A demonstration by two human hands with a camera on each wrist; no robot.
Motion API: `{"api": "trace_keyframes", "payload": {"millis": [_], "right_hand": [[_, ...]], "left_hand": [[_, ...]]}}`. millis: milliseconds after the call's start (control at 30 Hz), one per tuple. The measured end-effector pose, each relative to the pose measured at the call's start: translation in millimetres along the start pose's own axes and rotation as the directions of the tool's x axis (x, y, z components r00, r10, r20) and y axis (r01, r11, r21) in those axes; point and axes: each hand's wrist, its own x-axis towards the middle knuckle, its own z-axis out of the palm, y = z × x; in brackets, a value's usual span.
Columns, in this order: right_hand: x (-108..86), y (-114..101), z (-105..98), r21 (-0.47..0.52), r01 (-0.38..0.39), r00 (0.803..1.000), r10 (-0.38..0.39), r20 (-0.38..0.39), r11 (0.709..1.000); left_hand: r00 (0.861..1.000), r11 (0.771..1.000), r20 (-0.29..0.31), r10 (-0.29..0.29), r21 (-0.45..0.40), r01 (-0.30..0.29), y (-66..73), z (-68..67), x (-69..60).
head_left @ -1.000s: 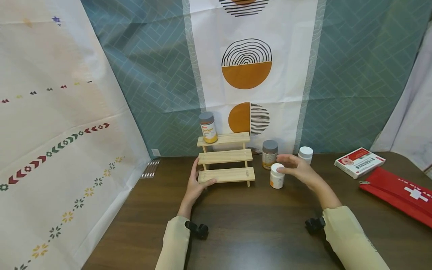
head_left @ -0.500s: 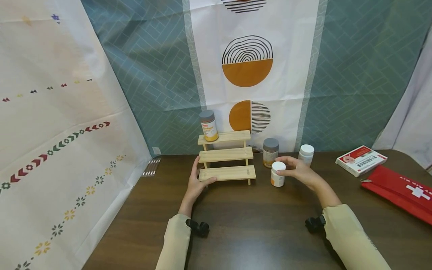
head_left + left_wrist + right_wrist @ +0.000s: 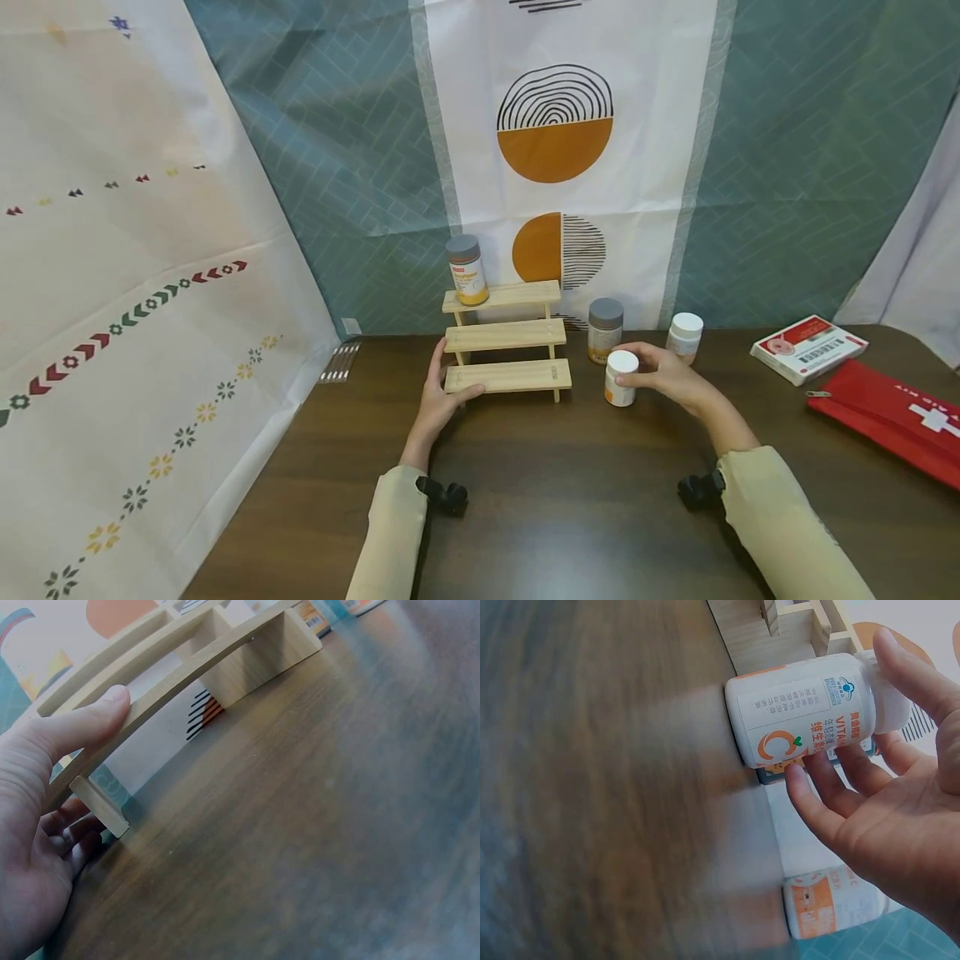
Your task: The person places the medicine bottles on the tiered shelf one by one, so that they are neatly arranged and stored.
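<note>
A three-step wooden shelf (image 3: pixel 507 377) stands towards the back of the table. My left hand (image 3: pixel 435 408) holds its left end, the thumb (image 3: pixel 105 716) on the lowest step and the other fingers round the side. On the top step's left stands a grey-lidded jar (image 3: pixel 468 279). Right of the shelf, a small white bottle (image 3: pixel 620 387) stands upright on the table; my right hand (image 3: pixel 671 379) has thumb and fingers round it near the cap. In the right wrist view its label (image 3: pixel 787 712) shows an orange C.
Behind the held bottle stands another grey-lidded jar (image 3: pixel 604 333), and right of that a second white bottle (image 3: pixel 684 335). Farther right lie a red-and-white box (image 3: pixel 808 350) and a red pouch (image 3: pixel 885 417). Slim packaged sticks (image 3: pixel 341 363) lie at the back left.
My right fingers have closed in round the white bottle, which stands in the same spot beside the shelf. The left hand keeps its hold. The head view has tilted slightly down.
</note>
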Motion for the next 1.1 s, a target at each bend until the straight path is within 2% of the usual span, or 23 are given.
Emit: {"api": "trace_keyframes", "payload": {"millis": [133, 267, 400, 533, 667, 900, 1100], "right_hand": [[-0.1, 0, -1, -0.010, 0.003, 1.000, -0.003, 0.002, 1.000], [-2.0, 1, 0, -0.015, -0.001, 1.000, 0.001, -0.002, 1.000], [-1.8, 1, 2, -0.015, -0.016, 1.000, 0.016, -0.011, 1.000], [0.3, 2, 3, 0.025, -0.022, 1.000, 0.022, -0.019, 0.999], [1.6, 3, 3, 0.060, -0.029, 0.999, 0.031, -0.035, 0.998], [1.1, 5, 3, 0.070, -0.045, 0.998, 0.047, -0.039, 0.997], [3.4, 4, 4, 0.068, -0.036, 0.999, 0.039, -0.035, 0.997]], "left_hand": [[1.000, 1.000, 0.000, 0.011, -0.008, -0.011, -4.9, 0.3, 2.4], [0.999, 1.000, 0.033, -0.001, -0.010, 0.002, 9.2, 0.3, -4.3], [1.000, 1.000, 0.031, 0.003, 0.005, -0.003, 12.0, 0.1, -5.0], [1.000, 1.000, 0.020, 0.016, -0.004, -0.016, 11.4, 0.2, -3.5], [0.999, 1.000, 0.038, 0.009, -0.022, -0.008, 11.2, -0.1, -2.7], [0.999, 1.000, 0.039, -0.008, -0.026, 0.009, 11.9, 0.7, -3.6], [0.999, 1.000, 0.035, 0.006, -0.022, -0.005, 12.6, -0.6, -4.5]]}}
